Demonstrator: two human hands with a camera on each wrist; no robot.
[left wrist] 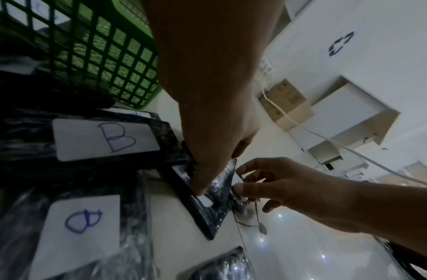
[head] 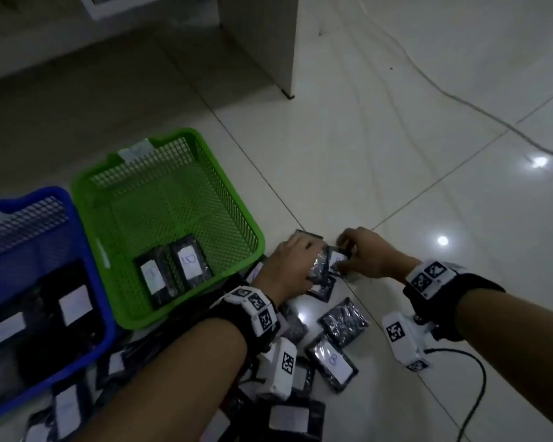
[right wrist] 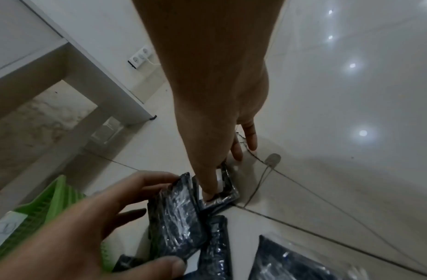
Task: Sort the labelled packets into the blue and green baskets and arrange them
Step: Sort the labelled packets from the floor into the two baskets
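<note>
The green basket (head: 237,199) holds two black packets (head: 176,269) with white labels. Beside it on the left, the blue basket (head: 77,218) holds several labelled packets (head: 74,304). More black packets (head: 331,362) lie scattered on the floor in front of the baskets. My left hand (head: 292,266) grips one shiny black packet (head: 319,267) on edge, fingers over the top and thumb below (right wrist: 174,212). My right hand (head: 351,253) pinches a neighbouring packet (head: 337,259) by its white label, thumb on top (right wrist: 228,187). Near the left wrist, two packets marked B (left wrist: 104,140) lie face up.
A white furniture panel (head: 284,59) stands on the floor beyond the baskets. A white cable (head: 460,103) runs across the glossy tiles at the right. A black wrist-camera cable (head: 473,378) trails under my right arm. A wall socket (right wrist: 139,56) sits low behind.
</note>
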